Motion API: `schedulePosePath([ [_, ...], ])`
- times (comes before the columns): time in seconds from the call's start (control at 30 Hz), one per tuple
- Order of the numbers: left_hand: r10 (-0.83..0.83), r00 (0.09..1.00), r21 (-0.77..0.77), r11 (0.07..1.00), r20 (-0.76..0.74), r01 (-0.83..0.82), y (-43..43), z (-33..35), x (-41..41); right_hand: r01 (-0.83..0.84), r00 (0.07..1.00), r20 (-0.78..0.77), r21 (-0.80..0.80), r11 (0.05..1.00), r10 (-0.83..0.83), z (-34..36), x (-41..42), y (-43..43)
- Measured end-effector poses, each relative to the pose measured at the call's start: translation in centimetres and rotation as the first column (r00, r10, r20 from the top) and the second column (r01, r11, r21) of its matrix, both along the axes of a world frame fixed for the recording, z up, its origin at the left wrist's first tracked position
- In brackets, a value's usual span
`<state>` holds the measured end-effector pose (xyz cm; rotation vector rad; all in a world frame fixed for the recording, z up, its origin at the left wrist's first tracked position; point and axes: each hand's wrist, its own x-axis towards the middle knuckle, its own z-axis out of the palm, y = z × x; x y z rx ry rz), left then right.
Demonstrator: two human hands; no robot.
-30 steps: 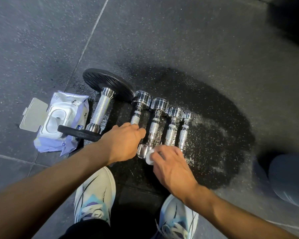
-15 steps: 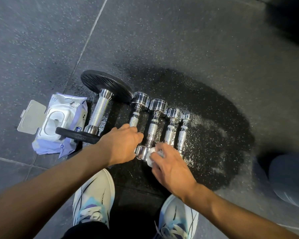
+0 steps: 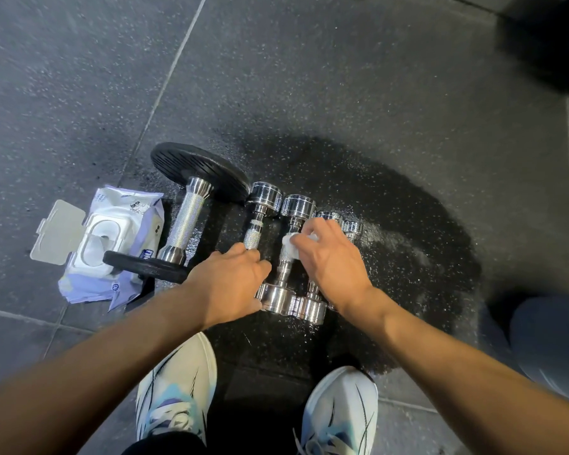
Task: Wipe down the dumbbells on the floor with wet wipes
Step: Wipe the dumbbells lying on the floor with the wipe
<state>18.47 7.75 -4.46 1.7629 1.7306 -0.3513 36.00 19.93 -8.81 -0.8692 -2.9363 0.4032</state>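
Note:
Several chrome dumbbells lie side by side on the dark floor. My right hand holds a white wet wipe against the handle of the second chrome dumbbell. My left hand grips the near end of the leftmost chrome dumbbell. Two smaller chrome dumbbells lie to the right, partly hidden by my right hand. A larger dumbbell with black plates lies at the left of the row.
An opened pack of wet wipes, lid flipped out, lies left of the black-plate dumbbell. The floor under the dumbbells looks wet and dark. My two white shoes stand just below. A grey rounded object sits at the right edge.
My right hand moved the wipe from the near end of the dumbbell up along its handle. The left hand stayed on the leftmost chrome dumbbell.

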Motion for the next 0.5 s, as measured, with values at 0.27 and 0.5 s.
schedulePosePath([
  [0.27, -0.018, 1.000, -0.021, 1.000, -0.004, 0.018, 0.0, 0.1, 0.0, -0.058, 0.998, -0.020, -0.115, 0.992, 0.056, -0.7, -0.2, -1.2],
  [0.5, -0.025, 1.000, -0.004, 1.000, 0.000, 0.025, -0.1, 0.0, 0.0, -0.297, 0.954, -0.020, -0.211, 0.931, 0.299, -0.9, 2.6, -2.8],
])
